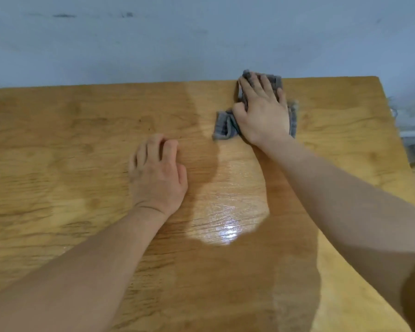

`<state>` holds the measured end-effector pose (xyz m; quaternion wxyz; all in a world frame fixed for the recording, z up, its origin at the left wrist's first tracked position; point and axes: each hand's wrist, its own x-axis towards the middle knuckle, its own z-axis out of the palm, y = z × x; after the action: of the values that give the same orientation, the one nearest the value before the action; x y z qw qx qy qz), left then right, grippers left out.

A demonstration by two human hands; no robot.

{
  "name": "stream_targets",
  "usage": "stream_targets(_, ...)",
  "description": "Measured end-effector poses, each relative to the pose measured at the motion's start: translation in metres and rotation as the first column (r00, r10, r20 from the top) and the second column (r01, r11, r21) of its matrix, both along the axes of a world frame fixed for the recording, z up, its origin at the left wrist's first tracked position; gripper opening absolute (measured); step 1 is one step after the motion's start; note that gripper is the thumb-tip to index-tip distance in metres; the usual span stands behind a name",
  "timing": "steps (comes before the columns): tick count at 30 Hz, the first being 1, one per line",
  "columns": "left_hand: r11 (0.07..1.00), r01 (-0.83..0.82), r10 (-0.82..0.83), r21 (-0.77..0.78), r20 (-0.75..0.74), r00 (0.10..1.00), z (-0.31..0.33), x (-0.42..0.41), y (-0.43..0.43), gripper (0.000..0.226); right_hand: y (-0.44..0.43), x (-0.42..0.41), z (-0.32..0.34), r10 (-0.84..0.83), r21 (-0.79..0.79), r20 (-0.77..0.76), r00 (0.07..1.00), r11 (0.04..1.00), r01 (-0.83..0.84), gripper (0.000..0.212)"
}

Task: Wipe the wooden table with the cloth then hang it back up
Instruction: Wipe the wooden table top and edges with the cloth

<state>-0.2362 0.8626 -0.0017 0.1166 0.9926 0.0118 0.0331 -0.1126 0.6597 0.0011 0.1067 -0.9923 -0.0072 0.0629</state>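
The wooden table (70,164) fills most of the view, its far edge against a pale wall. A grey cloth (223,125) lies bunched near the table's far edge, right of the middle. My right hand (261,109) presses flat on top of it, fingers spread toward the wall, covering most of the cloth. My left hand (156,173) rests on the bare wood near the middle of the table, fingers curled under, holding nothing. A darker damp band with a bright sheen runs from the cloth toward me.
A pale blue-grey wall (201,39) stands right behind the table's far edge. Off the table's right edge there are blurred pale objects (412,130) that I cannot make out.
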Motion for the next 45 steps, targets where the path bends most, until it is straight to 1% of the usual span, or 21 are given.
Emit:
stream_targets(2,1.0,-0.004,0.004,0.001,-0.001,1.0,0.0,0.0,0.001,0.031,0.021,0.022,-0.003,-0.009,0.005,0.002,1.0,1.0,0.009,0.062)
stream_targets(4,1.0,-0.005,0.005,0.002,-0.002,1.0,0.0,-0.002,0.002,0.031,0.035,0.008,-0.003,0.031,0.014,0.03,0.999,0.999,-0.031,0.063)
stream_targets(6,1.0,0.004,-0.004,0.012,-0.001,1.0,0.0,-0.003,0.002,0.032,0.041,-0.044,-0.001,0.143,0.028,0.065,0.988,0.989,-0.145,0.065)
stream_targets(8,1.0,-0.003,0.003,0.008,-0.001,1.0,0.001,-0.003,0.001,0.034,0.046,-0.116,0.002,0.244,0.101,0.054,0.968,0.963,-0.248,0.063)
stream_targets(11,1.0,-0.005,0.005,0.0,-0.009,1.0,0.003,-0.003,0.001,0.032,0.037,-0.189,0.007,0.468,0.136,0.023,0.883,0.874,-0.467,0.06)
stream_targets(13,1.0,0.001,-0.001,-0.014,-0.003,1.0,0.004,-0.002,0.002,0.029,0.016,-0.169,0.004,0.593,0.105,0.03,0.805,0.799,-0.592,0.059)
stream_targets(14,1.0,0.0,0.0,-0.025,-0.001,1.0,0.004,-0.001,0.003,0.028,0.007,-0.147,0.002,0.586,0.077,0.034,0.809,0.806,-0.587,0.06)
stream_targets(15,1.0,-0.001,0.001,-0.03,0.001,1.0,0.003,0.0,0.003,0.028,0.001,-0.119,0.001,0.522,0.06,0.04,0.852,0.85,-0.524,0.063)
stream_targets(17,1.0,0.0,0.0,-0.022,-0.004,1.0,0.003,0.001,0.001,0.028,-0.008,-0.057,0.0,0.309,0.026,0.032,0.951,0.95,-0.31,0.066)
stream_targets(18,1.0,0.001,-0.001,-0.018,-0.007,1.0,0.002,0.001,0.0,0.029,-0.008,-0.028,-0.001,0.221,0.007,0.03,0.975,0.975,-0.221,0.065)
stream_targets(20,1.0,0.0,-0.001,-0.014,-0.005,1.0,0.001,0.001,0.001,0.029,0.005,0.015,-0.002,0.105,0.003,0.022,0.994,0.994,-0.105,0.061)
stream_targets(22,1.0,-0.001,0.001,-0.004,0.001,1.0,0.0,0.0,0.002,0.029,0.025,0.03,-0.004,0.004,0.015,0.05,0.999,1.0,-0.005,0.058)
stream_targets(24,1.0,-0.007,0.007,-0.003,0.013,1.0,0.0,0.0,0.002,0.03,0.039,0.011,-0.006,-0.028,0.056,0.062,0.998,0.998,0.025,0.059)
stream_targets(25,1.0,-0.007,0.007,-0.002,0.017,1.0,0.0,0.0,0.001,0.031,0.041,-0.013,-0.007,0.005,0.077,0.059,0.998,0.997,-0.01,0.06)
stream_targets(28,1.0,-0.005,0.005,0.0,0.014,1.0,0.0,0.0,0.001,0.035,0.033,-0.109,-0.001,0.123,0.154,0.079,0.989,0.979,-0.134,0.061)
stream_targets(31,1.0,-0.008,0.008,-0.007,0.043,0.999,0.0,-0.001,0.0,0.033,0.01,-0.192,0.003,0.134,0.156,0.068,0.989,0.977,-0.143,0.057)
stream_targets(34,1.0,-0.01,0.012,-0.029,0.076,0.997,0.0,-0.003,0.0,0.03,-0.031,-0.215,0.003,0.015,0.109,0.078,0.997,0.994,-0.024,0.056)
stream_targets(38,0.999,-0.006,0.008,-0.033,0.07,0.997,-0.002,-0.002,-0.001,0.029,-0.032,-0.174,-0.002,-0.316,0.047,0.077,0.946,0.948,0.313,0.063)
stream_targets(40,0.999,-0.018,0.019,-0.03,0.046,0.999,-0.001,-0.006,-0.004,0.03,-0.006,-0.161,-0.004,-0.276,0.068,0.061,0.959,0.96,0.272,0.062)
stream_targets(43,0.993,-0.101,0.098,-0.059,-0.057,0.994,0.001,-0.015,-0.016,0.033,0.021,-0.175,-0.004,-0.035,0.114,0.093,0.995,0.993,0.024,0.059)
stream_targets(45,0.987,-0.159,0.154,-0.029,-0.127,0.98,0.005,-0.027,-0.036,0.042,0.005,-0.196,-0.002,0.036,0.144,0.101,0.994,0.988,-0.05,0.058)
